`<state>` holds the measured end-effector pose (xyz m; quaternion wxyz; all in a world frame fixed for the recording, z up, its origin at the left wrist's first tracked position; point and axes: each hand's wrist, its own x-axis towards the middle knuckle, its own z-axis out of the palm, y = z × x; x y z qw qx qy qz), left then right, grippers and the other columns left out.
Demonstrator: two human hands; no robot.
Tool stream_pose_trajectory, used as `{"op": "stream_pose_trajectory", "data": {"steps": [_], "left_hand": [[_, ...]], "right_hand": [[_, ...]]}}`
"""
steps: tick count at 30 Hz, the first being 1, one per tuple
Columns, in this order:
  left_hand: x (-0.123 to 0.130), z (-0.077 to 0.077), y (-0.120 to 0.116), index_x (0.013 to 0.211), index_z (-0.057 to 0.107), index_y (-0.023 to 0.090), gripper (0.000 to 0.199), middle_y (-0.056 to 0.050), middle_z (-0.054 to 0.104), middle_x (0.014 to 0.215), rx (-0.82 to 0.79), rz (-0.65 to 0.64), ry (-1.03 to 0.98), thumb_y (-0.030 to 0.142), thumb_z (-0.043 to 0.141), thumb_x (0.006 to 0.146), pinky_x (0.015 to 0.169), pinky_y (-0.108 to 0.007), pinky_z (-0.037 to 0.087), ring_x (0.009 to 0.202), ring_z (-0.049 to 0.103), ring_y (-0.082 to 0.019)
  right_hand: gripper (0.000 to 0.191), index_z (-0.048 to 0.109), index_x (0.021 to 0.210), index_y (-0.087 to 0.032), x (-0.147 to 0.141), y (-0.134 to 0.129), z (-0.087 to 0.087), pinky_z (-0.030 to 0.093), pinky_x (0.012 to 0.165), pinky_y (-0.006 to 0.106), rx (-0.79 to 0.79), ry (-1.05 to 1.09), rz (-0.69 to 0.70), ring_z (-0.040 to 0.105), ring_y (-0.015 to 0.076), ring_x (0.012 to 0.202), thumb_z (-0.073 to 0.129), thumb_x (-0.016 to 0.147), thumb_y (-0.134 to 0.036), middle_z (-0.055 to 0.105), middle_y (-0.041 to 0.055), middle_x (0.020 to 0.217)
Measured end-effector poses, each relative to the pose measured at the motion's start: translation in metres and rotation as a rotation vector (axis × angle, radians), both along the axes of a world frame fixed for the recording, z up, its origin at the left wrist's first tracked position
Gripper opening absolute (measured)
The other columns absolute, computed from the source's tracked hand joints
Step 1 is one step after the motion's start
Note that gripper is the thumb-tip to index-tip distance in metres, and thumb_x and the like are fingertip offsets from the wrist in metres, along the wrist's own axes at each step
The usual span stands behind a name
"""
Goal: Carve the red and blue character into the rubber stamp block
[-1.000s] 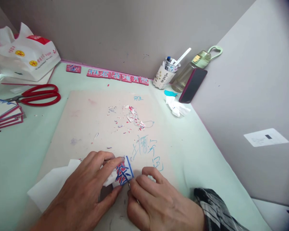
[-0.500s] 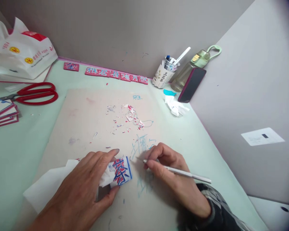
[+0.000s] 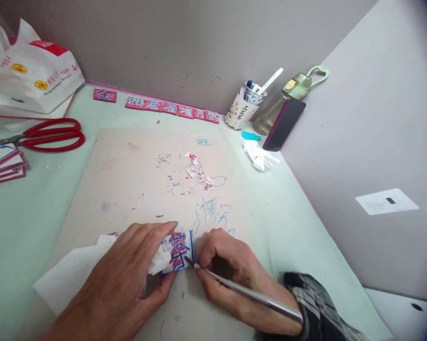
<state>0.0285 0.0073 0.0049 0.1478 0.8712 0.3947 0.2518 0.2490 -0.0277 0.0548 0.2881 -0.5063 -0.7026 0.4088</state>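
Left hand (image 3: pixel 117 279) pinches the marked piece (image 3: pixel 181 251), right hand (image 3: pixel 238 267) pinches the knife (image 3: pixel 250 292); pressing too hard could skid the blade (image 3: pixel 190 262) into the left thumb (image 3: pixel 164 288).

Plain grey walls (image 3: pixel 156 52) meeting behind a pale green tabletop (image 3: pixel 280 222) with a pinkish-purple back edge.

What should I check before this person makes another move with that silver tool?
- Left hand steadies the blue-and-red marked piece: ok, fingers and thumb at its edges.
- Right hand grips the silver tool: ok.
- Tip aimed at the piece: ok, it points at the blue marks.
- Tip touching the surface: cannot tell.
- Tip sharp: cannot tell, too small.
- Board free of loose scraps: not ok, several lie beyond the hands.
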Motion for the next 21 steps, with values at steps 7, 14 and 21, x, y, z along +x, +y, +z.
{"op": "stream_pose_trajectory", "data": {"steps": [7,14,21], "left_hand": [[-0.0012,-0.0025,0.0,0.133,0.047,0.024,0.043,-0.008,0.072,0.118,-0.034,0.001,-0.049,0.028,0.053,0.091,0.087,-0.046,0.061,0.106,0.07,-0.03],[-0.0049,-0.007,-0.0017,0.134,0.049,0.03,0.042,-0.005,0.071,0.121,-0.103,0.013,-0.073,0.033,0.056,0.093,0.091,-0.047,0.061,0.109,0.07,-0.03],[-0.0069,-0.0084,-0.0037,0.136,0.046,0.032,0.045,-0.004,0.069,0.123,-0.145,0.022,-0.06,0.032,0.057,0.093,0.096,-0.049,0.059,0.112,0.068,-0.03]], "right_hand": [[0.016,0.049,0.086,-0.021,-0.001,-0.0008,-0.001,0.041,0.073,0.027,0.183,-0.1,0.077,0.048,0.0143,0.075,0.054,0.087,-0.006,0.055,-0.0012,0.079],[0.015,0.049,0.088,-0.021,0.0015,0.0005,0.0001,0.043,0.076,0.029,0.187,-0.096,0.111,0.05,0.0147,0.076,0.054,0.089,-0.007,0.058,-0.0001,0.082],[0.015,0.049,0.088,-0.022,0.0004,-0.0007,-0.0006,0.044,0.076,0.029,0.19,-0.092,0.102,0.052,0.0158,0.078,0.054,0.088,-0.008,0.06,0.0004,0.082]]}}
